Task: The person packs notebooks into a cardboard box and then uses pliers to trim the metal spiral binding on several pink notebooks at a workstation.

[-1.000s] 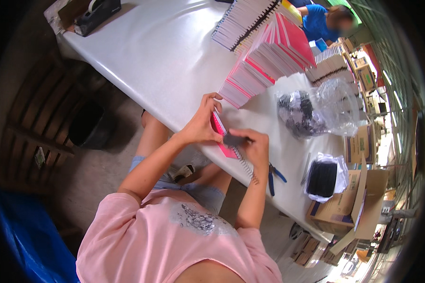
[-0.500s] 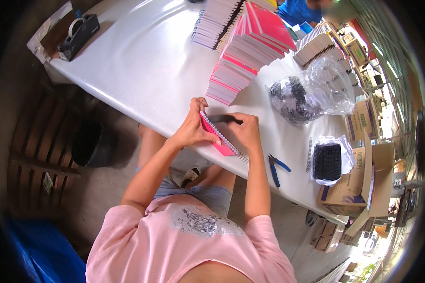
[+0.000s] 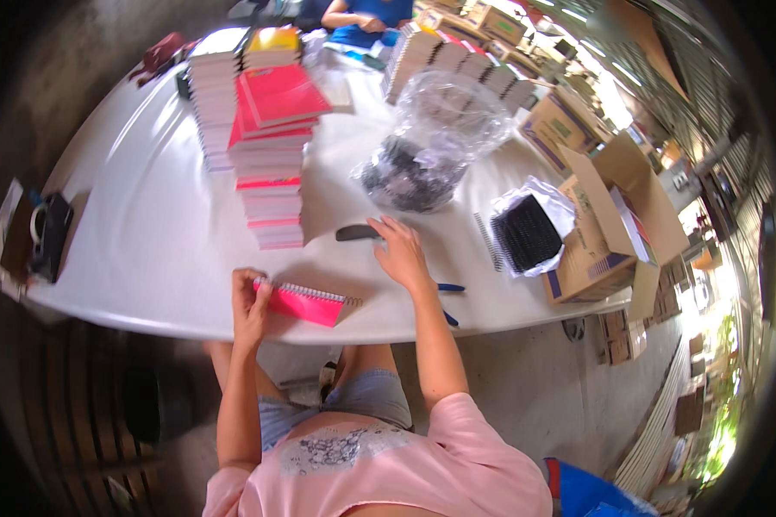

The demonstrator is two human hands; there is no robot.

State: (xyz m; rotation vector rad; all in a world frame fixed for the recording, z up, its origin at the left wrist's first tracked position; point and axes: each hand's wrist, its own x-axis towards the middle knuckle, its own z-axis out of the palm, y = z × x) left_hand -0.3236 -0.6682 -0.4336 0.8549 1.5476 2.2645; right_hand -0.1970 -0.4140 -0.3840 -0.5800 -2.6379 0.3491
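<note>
Near the table's front edge, my left hand (image 3: pixel 248 302) is closed on the left end of a pink notebook (image 3: pixel 306 307). A metal spiral coil (image 3: pixel 353 301) runs along the notebook's upper edge and sticks out past its right end. My right hand (image 3: pixel 401 251) is farther out, palm down with fingers spread, at the right end of a flat black tool (image 3: pixel 356 233) lying on the table. The tool's kind is unclear, and the fingers partly cover its end. Blue-handled pliers (image 3: pixel 451 288) lie beside my right forearm, which hides part of them.
Tall stacks of pink notebooks (image 3: pixel 272 164) and white-edged notebooks (image 3: pixel 211 103) stand ahead. A clear plastic bag (image 3: pixel 414 177) holds dark coils. At right are black coils (image 3: pixel 526 234) on paper and an open cardboard box (image 3: pixel 591 246); at left, a tape dispenser (image 3: pixel 52 237). Someone in blue (image 3: pixel 362 21) sits across.
The view has turned. My right hand has moved away from the notebook with the black tool, which now lies on the table. The notebook is lower and flatter, in my left hand alone.
</note>
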